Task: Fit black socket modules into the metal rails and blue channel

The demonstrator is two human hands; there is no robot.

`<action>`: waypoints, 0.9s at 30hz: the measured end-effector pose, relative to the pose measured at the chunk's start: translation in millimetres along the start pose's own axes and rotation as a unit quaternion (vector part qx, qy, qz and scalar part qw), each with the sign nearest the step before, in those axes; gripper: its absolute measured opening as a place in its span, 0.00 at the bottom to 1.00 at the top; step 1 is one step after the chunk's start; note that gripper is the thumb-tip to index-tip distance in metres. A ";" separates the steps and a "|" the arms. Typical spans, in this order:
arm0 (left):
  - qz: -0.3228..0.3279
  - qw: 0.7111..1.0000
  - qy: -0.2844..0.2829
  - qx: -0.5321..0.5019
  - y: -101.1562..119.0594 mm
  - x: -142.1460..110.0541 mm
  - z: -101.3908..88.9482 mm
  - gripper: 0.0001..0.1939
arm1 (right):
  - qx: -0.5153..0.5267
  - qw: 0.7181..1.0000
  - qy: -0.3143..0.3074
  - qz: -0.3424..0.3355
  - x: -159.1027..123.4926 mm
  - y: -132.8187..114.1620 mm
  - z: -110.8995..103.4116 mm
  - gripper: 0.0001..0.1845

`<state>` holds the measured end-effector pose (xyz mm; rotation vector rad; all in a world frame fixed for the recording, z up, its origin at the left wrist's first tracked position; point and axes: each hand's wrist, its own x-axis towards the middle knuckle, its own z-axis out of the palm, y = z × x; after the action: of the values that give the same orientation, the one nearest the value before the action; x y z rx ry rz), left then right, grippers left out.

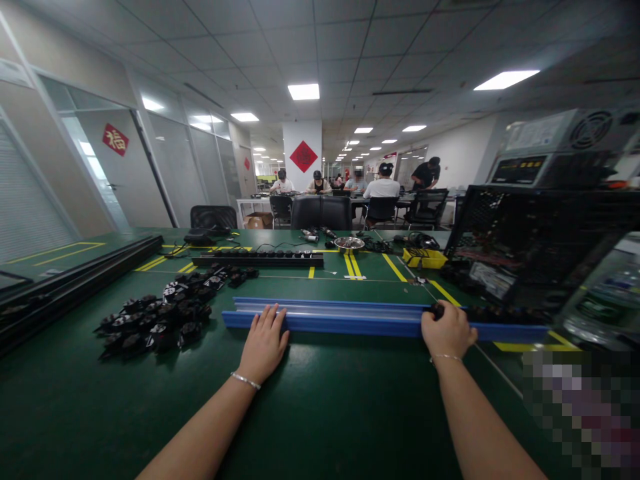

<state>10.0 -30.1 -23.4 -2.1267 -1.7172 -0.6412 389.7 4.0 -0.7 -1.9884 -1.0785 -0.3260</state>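
A long blue channel rail (pixel 350 324) lies crosswise on the green table in front of me. My left hand (pixel 265 337) rests on its near wall toward the left end, fingers stretched out and holding nothing. Farther right, my right hand (pixel 447 331) is closed around a small black part (pixel 437 309) at the rail; the part's exact kind is hard to make out. Just beyond that hand, a row of similar black parts (pixel 510 315) sits in the rail's right end. A heap of loose black parts (pixel 165 317) lies to the left of the rail.
Behind the rail stand a black strip of parts (pixel 260 260), a metal bowl (pixel 349 244) and a yellow tray (pixel 424 259). Long black rails (pixel 80 280) run along the left. A computer case (pixel 540 247) and a plastic bottle (pixel 607 300) crowd the right. People sit farther back.
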 end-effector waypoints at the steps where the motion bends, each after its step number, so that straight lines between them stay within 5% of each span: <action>1: 0.001 1.000 0.001 -0.001 0.1 -0.1 0.0 0.25 | 0.002 1.000 -0.001 -0.004 -0.2 -0.2 0.3 0.22; 27: 0.011 1.000 0.011 0.023 1.7 -0.6 -1.8 0.24 | 0.063 0.993 -0.043 -0.090 -8.2 -12.1 5.5 0.17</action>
<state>11.3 -31.9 -22.3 -2.0955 -1.6792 -0.6119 374.5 7.0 -2.2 -1.8123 -1.3048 -0.2626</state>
